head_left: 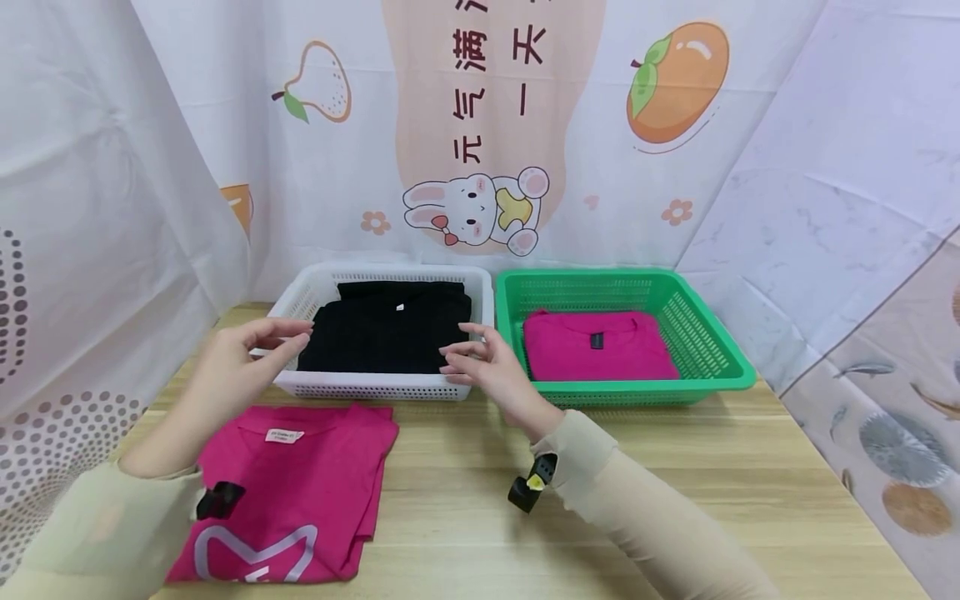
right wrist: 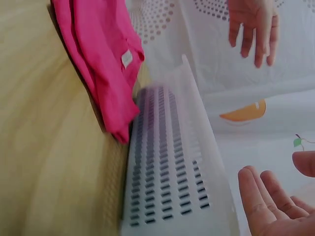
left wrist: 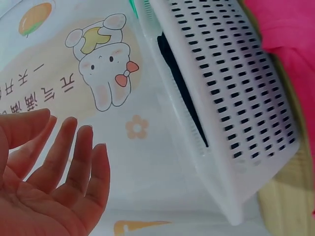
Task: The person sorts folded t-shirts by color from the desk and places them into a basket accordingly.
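Observation:
My left hand is raised over the left end of the white basket, fingers loosely bent with nothing between them. Over that basket's right end is my right hand, its fingers spread and holding nothing. Folded black clothing lies inside the white basket, a small white label at its collar. Below my left arm a pink T-shirt lies folded on the table, with a white neck label and a pale star-like print. In the left wrist view, the left hand appears palm up beside the basket.
To the right of the white basket stands a green basket, holding a folded pink shirt with a dark neck label. Both baskets sit at the back of the wooden table, against a printed curtain.

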Demonstrator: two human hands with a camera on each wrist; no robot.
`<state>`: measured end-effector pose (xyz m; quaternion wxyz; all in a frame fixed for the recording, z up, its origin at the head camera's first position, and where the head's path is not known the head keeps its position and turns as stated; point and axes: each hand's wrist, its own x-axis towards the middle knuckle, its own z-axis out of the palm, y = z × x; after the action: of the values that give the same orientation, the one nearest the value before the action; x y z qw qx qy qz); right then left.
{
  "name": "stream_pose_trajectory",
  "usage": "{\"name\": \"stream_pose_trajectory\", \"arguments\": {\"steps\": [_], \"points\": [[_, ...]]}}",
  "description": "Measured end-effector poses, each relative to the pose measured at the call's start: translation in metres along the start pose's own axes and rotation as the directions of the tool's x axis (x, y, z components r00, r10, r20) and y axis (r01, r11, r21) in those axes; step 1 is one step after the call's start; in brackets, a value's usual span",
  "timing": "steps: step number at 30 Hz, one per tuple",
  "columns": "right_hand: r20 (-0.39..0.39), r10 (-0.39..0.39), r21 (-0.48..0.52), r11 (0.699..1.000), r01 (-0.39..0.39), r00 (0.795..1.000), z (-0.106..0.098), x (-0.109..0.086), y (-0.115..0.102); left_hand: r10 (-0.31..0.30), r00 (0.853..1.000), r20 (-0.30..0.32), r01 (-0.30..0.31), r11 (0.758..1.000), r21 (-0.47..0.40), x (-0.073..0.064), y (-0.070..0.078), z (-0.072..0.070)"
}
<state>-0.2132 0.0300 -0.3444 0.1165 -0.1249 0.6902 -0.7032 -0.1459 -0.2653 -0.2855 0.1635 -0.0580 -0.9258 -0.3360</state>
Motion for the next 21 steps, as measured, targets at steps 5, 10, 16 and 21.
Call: {"name": "stream_pose_trajectory", "arguments": {"steps": [5, 10, 16, 21], "points": [[0.04, -0.006, 0.052, 0.999, 0.004, 0.999, 0.004, -0.012, 0.013, -0.04, 0.999, 0.029, 0.041, 0.999, -0.007, -0.018, -0.014, 0.009], [0.078, 0.004, 0.129, 0.992, -0.014, 0.997, 0.006, -0.022, 0.028, -0.114, 0.989, 0.089, 0.115, 0.993, 0.0, -0.038, -0.025, 0.02], [0.096, 0.026, 0.169, 0.985, -0.042, 0.995, 0.009, -0.03, 0.047, -0.184, 0.975, 0.128, 0.184, 0.983, 0.012, -0.057, -0.04, 0.024], [0.1, 0.045, 0.19, 0.98, -0.063, 0.994, 0.017, -0.038, 0.061, -0.256, 0.951, 0.172, 0.254, 0.967, 0.033, -0.07, -0.055, 0.022]]}}
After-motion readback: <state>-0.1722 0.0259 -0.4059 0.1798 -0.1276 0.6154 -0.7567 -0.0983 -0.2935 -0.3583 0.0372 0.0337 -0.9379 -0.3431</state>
